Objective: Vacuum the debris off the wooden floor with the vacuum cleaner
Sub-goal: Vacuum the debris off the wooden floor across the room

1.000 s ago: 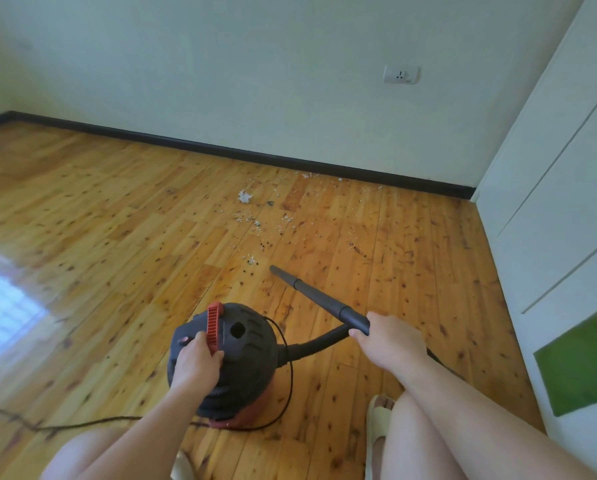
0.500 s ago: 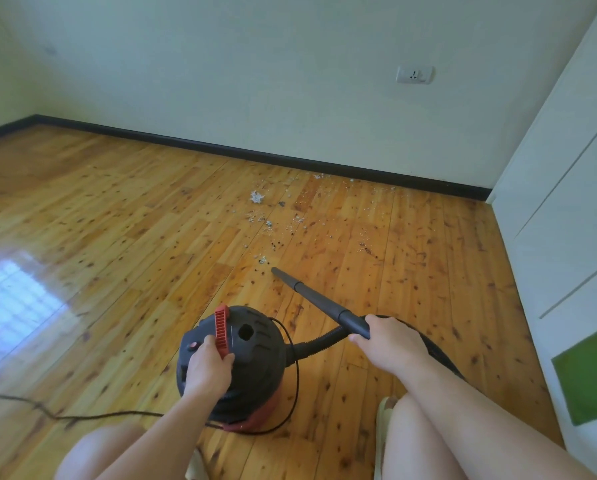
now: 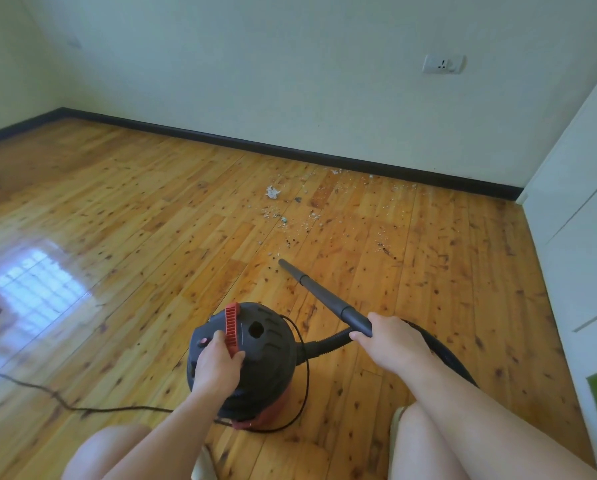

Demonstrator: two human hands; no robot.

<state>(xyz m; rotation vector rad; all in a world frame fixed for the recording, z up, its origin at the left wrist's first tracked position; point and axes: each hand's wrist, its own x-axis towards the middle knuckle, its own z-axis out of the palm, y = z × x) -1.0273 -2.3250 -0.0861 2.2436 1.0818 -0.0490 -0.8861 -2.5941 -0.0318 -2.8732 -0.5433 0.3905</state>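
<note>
A black canister vacuum cleaner with a red base stands on the wooden floor in front of my knees. My left hand grips its red carry handle. My right hand holds the black nozzle tube near the hose joint. The tube's tip points forward and left, just short of the debris. That debris is scattered white crumbs and dark specks, with a crumpled white scrap farther off.
The vacuum's black power cord trails left across the floor. The ribbed hose loops behind my right arm. A black baseboard runs under the far wall, with a socket above. A white cabinet stands to the right.
The view has drifted left and up, so more of the left floor shows. The nozzle tip has crept slightly toward the debris. Both hands keep their holds.
</note>
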